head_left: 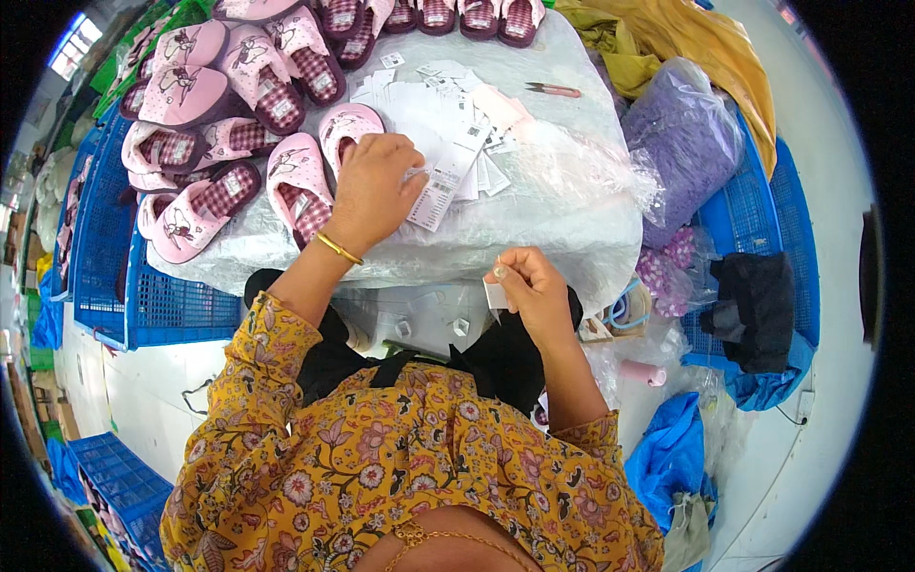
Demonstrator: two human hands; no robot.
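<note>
left hand [374, 191], frame centre: fingers grasping a white paper tag [437, 195] beside pink slipper [298, 186] | right hand [531, 289], lower centre: pinching small white tag [495, 295]

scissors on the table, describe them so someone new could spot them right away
Start at the plastic-covered table and go to its far right part, past the spread of white paper tags. The scissors lie there alone and flat: small, with pinkish-red handles, the only metal tool among paper and pink slippers.
</note>
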